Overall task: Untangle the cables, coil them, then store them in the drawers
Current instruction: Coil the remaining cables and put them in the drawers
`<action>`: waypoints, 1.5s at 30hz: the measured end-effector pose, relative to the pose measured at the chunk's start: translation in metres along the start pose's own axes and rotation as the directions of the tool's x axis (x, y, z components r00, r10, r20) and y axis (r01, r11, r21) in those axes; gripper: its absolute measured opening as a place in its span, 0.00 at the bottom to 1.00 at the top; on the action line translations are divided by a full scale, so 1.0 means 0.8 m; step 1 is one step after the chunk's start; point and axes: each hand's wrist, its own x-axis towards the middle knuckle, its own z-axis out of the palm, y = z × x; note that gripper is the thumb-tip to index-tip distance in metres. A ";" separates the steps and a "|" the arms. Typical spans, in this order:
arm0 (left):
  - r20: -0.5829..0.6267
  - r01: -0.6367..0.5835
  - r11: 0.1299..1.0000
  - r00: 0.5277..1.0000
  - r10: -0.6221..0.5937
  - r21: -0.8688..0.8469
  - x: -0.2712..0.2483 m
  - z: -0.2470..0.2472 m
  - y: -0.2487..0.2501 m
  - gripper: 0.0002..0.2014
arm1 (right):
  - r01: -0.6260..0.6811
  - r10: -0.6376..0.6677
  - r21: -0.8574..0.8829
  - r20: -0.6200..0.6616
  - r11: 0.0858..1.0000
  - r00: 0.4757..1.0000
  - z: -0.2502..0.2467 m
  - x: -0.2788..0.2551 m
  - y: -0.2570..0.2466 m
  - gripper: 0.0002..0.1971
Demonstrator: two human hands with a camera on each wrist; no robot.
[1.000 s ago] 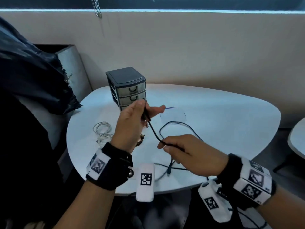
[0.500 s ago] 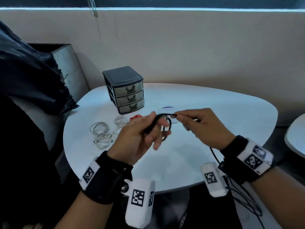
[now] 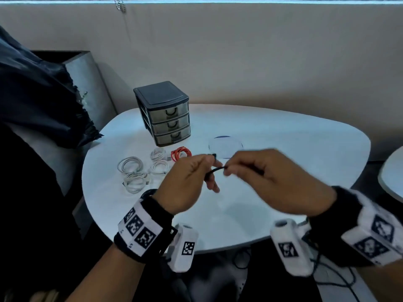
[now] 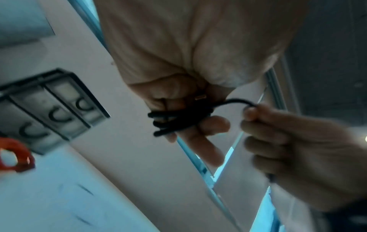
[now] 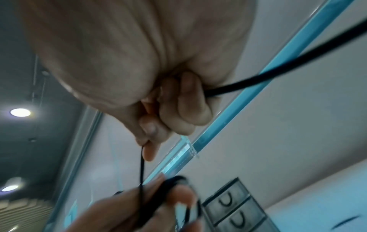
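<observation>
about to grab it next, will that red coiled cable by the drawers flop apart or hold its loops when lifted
Probably floppy: the thin red coiled cable lies in loose rings on the white table, with no tie visible. Likely light, so it could slide when nudged. The black cable bends readily around the left hand, suggesting similar limpness.

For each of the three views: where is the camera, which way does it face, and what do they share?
Head: looks forward and down at the table; both hands and wristbands show.
Left wrist: looks along the left hand up toward the wall.
Right wrist: looks along the right hand up toward the ceiling.
Shared by all: the black cable and the drawer unit.
</observation>
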 end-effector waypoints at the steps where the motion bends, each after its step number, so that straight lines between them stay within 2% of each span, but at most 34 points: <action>1: 0.073 0.024 0.996 0.997 -0.018 -0.082 -0.006 0.005 0.003 0.21 | -0.010 0.011 0.020 -0.062 1.000 0.998 -0.012 0.006 0.005 0.08; 3: 0.191 0.083 0.953 0.981 -0.028 -0.290 -0.015 0.011 0.014 0.25 | -0.029 0.048 0.114 -0.166 0.993 0.985 -0.023 0.020 0.020 0.06; 5: 0.212 0.113 0.854 0.977 -0.003 -0.508 -0.018 0.015 0.031 0.25 | -0.043 0.092 0.227 -0.209 0.973 0.974 -0.016 0.031 0.038 0.07; 8: 0.047 -0.004 0.693 0.997 0.055 -0.721 -0.010 0.008 0.050 0.22 | -0.079 0.113 0.246 -0.126 0.966 0.986 0.019 0.034 0.056 0.17; 10: -0.100 -0.105 0.683 0.994 0.048 -0.723 0.001 -0.001 0.048 0.22 | -0.130 0.135 0.225 -0.006 0.966 0.991 0.046 0.025 0.057 0.16; 12: -0.219 -0.160 0.735 0.976 0.017 -0.659 0.012 -0.008 0.038 0.21 | -0.159 0.134 0.212 0.129 0.964 0.983 0.067 0.012 0.047 0.12; 14: -0.279 -0.156 0.814 0.960 -0.008 -0.559 0.018 -0.011 0.023 0.21 | -0.140 0.096 0.178 0.234 0.974 0.968 0.076 0.001 0.029 0.12; 16: -0.302 -0.136 0.927 0.953 0.026 -0.348 0.018 -0.010 0.009 0.21 | -0.107 0.053 0.187 0.275 0.977 0.960 0.063 -0.003 0.007 0.12; 18: -0.269 -0.106 0.994 0.958 0.094 -0.028 0.014 -0.009 0.002 0.21 | -0.091 0.035 0.237 0.232 0.967 0.972 0.036 0.000 -0.007 0.11; 19: -0.224 -0.091 0.992 0.969 0.109 0.088 0.011 -0.007 0.002 0.20 | -0.081 0.038 0.246 0.175 0.966 0.984 0.020 0.003 -0.009 0.11; 20: -0.161 -0.074 0.990 0.983 0.092 0.117 0.007 -0.006 0.004 0.20 | -0.065 0.042 0.243 0.097 0.968 0.994 0.003 0.007 -0.007 0.10; 21: -0.086 -0.056 0.997 0.994 0.061 0.049 0.002 -0.002 0.008 0.19 | -0.052 0.051 0.236 0.013 0.970 0.999 -0.011 0.012 -0.004 0.10; 23: 0.051 -0.023 0.980 0.998 0.033 -0.199 -0.011 0.003 0.021 0.21 | -0.055 0.091 0.240 -0.141 0.969 0.986 -0.026 0.024 0.009 0.09; 25: 0.115 0.008 0.893 0.992 0.049 -0.451 -0.023 0.008 0.040 0.23 | -0.078 0.148 0.314 -0.205 0.946 0.968 -0.020 0.034 0.023 0.08; 28: 0.080 -0.011 0.714 0.992 0.094 -0.700 -0.027 0.004 0.063 0.23 | -0.139 0.219 0.471 -0.121 0.871 0.968 0.021 0.035 0.040 0.16; 30: -0.036 -0.093 0.675 0.995 0.097 -0.732 -0.020 -0.007 0.062 0.23 | -0.173 0.204 0.439 -0.023 0.881 0.979 0.055 0.022 0.042 0.19; 33: -0.185 -0.173 0.729 0.981 0.064 -0.662 -0.009 -0.019 0.043 0.24 | -0.214 0.179 0.386 0.124 0.897 0.976 0.086 0.001 0.033 0.12; 35: -0.207 -0.156 0.728 0.978 0.019 -0.668 -0.006 -0.018 0.029 0.22 | -0.239 0.184 0.364 0.180 0.900 0.966 0.094 -0.006 0.025 0.13; 37: -0.218 -0.130 0.786 0.976 -0.006 -0.605 -0.004 -0.015 0.019 0.19 | -0.224 0.171 0.307 0.189 0.925 0.967 0.091 -0.009 0.015 0.13; 38: -0.237 -0.126 0.855 0.971 0.003 -0.502 -0.002 -0.015 0.014 0.19 | -0.207 0.155 0.281 0.197 0.937 0.968 0.086 -0.011 0.008 0.13; 40: -0.267 -0.120 0.984 0.960 0.082 -0.131 -0.002 -0.015 0.006 0.18 | -0.189 0.132 0.274 0.214 0.943 0.968 0.068 -0.013 -0.004 0.11; 42: -0.207 -0.100 0.981 0.969 0.133 0.164 -0.007 -0.013 -0.001 0.16 | -0.160 0.110 0.286 0.184 0.945 0.977 0.041 -0.015 -0.016 0.11; 43: -0.152 -0.092 0.980 0.981 0.120 0.179 -0.011 -0.010 -0.002 0.15 | -0.130 0.095 0.273 0.138 0.953 0.986 0.027 -0.013 -0.020 0.11; 45: -0.038 -0.050 0.999 0.998 0.050 0.000 -0.021 -0.003 0.003 0.17 | -0.087 0.090 0.228 -0.001 0.970 0.996 0.000 -0.003 -0.020 0.12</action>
